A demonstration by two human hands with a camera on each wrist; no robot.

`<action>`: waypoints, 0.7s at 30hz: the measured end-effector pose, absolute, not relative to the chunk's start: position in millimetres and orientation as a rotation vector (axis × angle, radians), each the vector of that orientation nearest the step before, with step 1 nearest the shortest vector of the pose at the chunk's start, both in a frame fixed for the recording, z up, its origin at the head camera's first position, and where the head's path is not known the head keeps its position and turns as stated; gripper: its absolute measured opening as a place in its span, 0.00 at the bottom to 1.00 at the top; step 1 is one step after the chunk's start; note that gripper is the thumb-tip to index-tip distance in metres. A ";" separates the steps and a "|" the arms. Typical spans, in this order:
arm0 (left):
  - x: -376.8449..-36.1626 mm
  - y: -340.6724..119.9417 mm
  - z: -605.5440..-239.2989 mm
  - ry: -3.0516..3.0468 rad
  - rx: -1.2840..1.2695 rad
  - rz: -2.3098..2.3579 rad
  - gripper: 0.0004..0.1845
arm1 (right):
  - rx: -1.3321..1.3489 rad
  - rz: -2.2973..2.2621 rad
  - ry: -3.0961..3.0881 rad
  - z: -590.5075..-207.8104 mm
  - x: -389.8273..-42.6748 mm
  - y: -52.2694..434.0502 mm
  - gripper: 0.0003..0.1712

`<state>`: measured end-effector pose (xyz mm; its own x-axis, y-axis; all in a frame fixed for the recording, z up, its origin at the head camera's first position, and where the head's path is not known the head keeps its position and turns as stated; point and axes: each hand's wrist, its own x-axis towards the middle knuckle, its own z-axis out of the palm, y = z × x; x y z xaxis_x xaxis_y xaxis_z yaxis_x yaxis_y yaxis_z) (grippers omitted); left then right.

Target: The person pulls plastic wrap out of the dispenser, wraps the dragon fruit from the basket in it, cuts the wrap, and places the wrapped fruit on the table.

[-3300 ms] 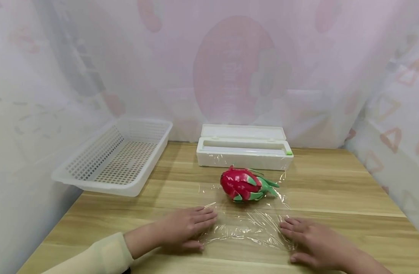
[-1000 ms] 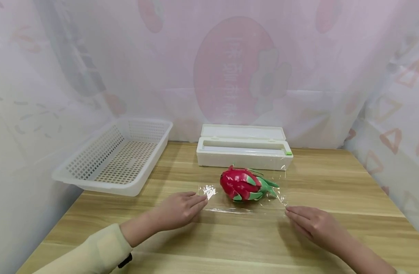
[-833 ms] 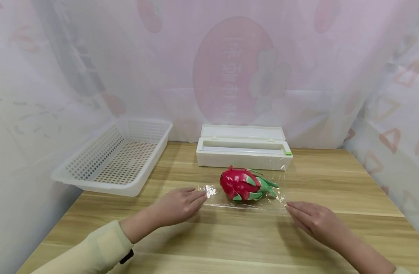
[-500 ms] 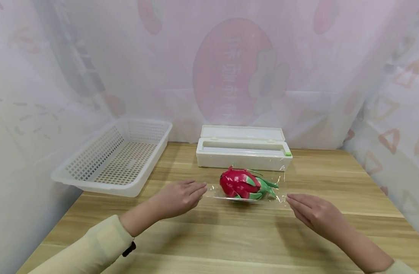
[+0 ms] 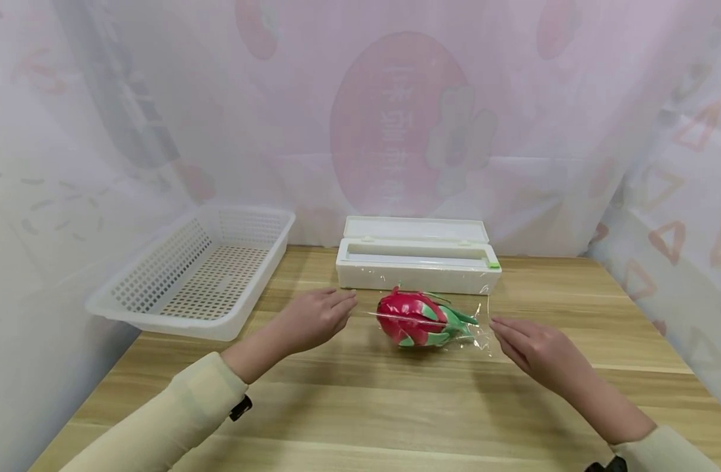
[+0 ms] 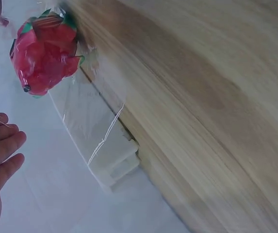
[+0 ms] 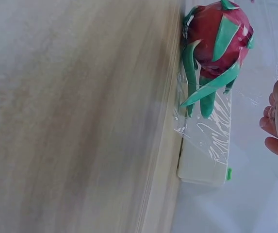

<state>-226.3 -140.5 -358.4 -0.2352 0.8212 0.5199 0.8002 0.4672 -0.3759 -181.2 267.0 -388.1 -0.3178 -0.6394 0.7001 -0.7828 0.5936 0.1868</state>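
A red dragon fruit (image 5: 416, 318) with green scales lies on a sheet of clear cling film (image 5: 481, 328) on the wooden table (image 5: 396, 406). My left hand (image 5: 343, 303) pinches the film's left corner just left of the fruit. My right hand (image 5: 497, 326) pinches the right corner beside the fruit's green tips. The film's near edge runs raised across the fruit between the two hands. In the left wrist view the fruit (image 6: 44, 53) shows under the film (image 6: 85, 121), with my fingers (image 6: 5, 145) at the frame's edge. In the right wrist view my fingers (image 7: 274, 114) curl on the film (image 7: 209, 126) near the fruit (image 7: 216, 39).
A white cling film dispenser box (image 5: 416, 265) with its lid up stands just behind the fruit. A white perforated plastic basket (image 5: 201, 269) sits at the table's left, overhanging the edge. Sheer patterned curtains surround the table on three sides.
Both hands moved from flat on the film's near edge to its corners, then lifted and carried that edge away from me, up over the dragon fruit.
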 end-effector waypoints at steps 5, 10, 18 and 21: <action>-237.1 -136.2 -361.8 -2.091 -1.273 -0.001 0.15 | 1.098 0.235 -2.060 -391.6 -190.0 266.2 0.31; -246.2 -135.4 -367.7 -2.124 -1.215 -0.007 0.15 | 1.079 0.239 -2.061 -397.0 -198.3 265.9 0.31; -251.1 -136.1 -370.3 -2.219 -1.205 -0.149 0.16 | 1.070 0.255 -2.101 -401.7 -205.2 266.3 0.32; -251.4 -139.5 -369.0 -2.287 -1.205 -0.300 0.18 | 1.065 0.252 -2.118 -402.2 -206.4 265.9 0.32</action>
